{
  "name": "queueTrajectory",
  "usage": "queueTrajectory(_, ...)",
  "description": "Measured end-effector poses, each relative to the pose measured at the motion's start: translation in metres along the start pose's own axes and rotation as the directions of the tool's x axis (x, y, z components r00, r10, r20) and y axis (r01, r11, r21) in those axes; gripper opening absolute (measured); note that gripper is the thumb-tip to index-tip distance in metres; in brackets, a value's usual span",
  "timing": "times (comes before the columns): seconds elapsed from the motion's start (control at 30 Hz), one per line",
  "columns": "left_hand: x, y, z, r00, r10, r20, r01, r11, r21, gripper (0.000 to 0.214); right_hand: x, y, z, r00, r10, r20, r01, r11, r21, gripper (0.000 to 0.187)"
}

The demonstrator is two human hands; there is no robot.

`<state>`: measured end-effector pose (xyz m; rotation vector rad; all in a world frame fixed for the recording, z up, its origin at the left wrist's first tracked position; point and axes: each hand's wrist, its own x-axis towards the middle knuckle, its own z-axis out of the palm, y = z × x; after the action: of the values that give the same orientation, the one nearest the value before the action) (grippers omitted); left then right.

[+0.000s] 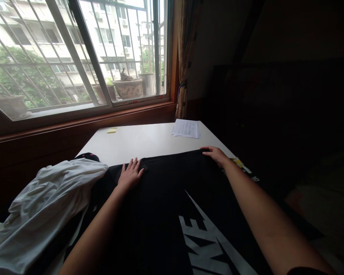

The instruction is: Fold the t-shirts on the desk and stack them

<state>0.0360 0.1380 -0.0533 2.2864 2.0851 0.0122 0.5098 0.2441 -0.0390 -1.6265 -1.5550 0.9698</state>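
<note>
A black garment (166,198) with large white lettering lies spread over the near half of a white table (143,139). My left hand (130,175) rests flat on the garment's far edge, fingers stretched out and together. My right hand (216,154) lies palm down on the garment's far right corner, fingers extended toward the left. Neither hand holds anything.
A crumpled white garment (43,208) is heaped at the table's left, over something dark. A sheet of printed paper (186,128) lies at the far right corner and a yellow sticky note (112,130) at the far left. A barred window (74,53) stands behind; dark furniture at right.
</note>
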Motion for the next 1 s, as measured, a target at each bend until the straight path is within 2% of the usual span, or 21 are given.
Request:
queueTrajectory(0.2,0.001,-0.001,0.002,1.000,0.006,-0.008,-0.006,1.000,-0.006,0.070,-0.003,0.009,0.000,0.993,-0.068,-0.101,0.045,0.974,-0.220,0.041)
queueTrajectory(0.33,0.002,-0.001,0.003,1.000,0.002,-0.009,-0.002,1.000,-0.003,0.069,-0.003,0.010,0.005,0.976,-0.140,-0.167,0.058,0.905,-0.421,0.042)
queueTrajectory(0.43,0.002,-0.001,0.004,1.000,0.003,-0.011,-0.003,1.000,-0.001,0.069,-0.005,0.004,0.019,0.960,-0.211,-0.183,0.084,0.843,-0.532,0.047)
queueTrajectory(0.53,0.003,-0.002,0.005,1.000,0.007,-0.017,-0.007,1.000,0.000,0.070,-0.010,-0.005,0.045,0.953,-0.280,-0.119,0.154,0.782,-0.603,0.052)
queueTrajectory(0.63,0.003,-0.002,0.005,1.000,0.005,-0.020,-0.005,1.000,0.000,0.070,-0.017,-0.013,0.076,0.946,-0.320,0.040,0.272,0.725,-0.633,0.057)
queueTrajectory(0.73,0.003,-0.003,0.006,1.000,0.009,-0.018,-0.009,1.000,-0.003,0.070,-0.024,-0.018,0.098,0.945,-0.274,0.180,0.323,0.681,-0.657,0.070)
queueTrajectory(0.87,0.004,-0.004,0.007,1.000,0.012,-0.016,-0.012,1.000,-0.004,0.070,-0.025,-0.024,0.101,0.961,-0.136,0.241,0.272,0.623,-0.733,0.081)
queueTrajectory(1.0,0.006,-0.006,0.009,1.000,0.014,-0.015,-0.014,1.000,-0.008,0.070,-0.016,-0.025,0.092,0.978,-0.056,0.203,0.196,0.590,-0.783,0.085)
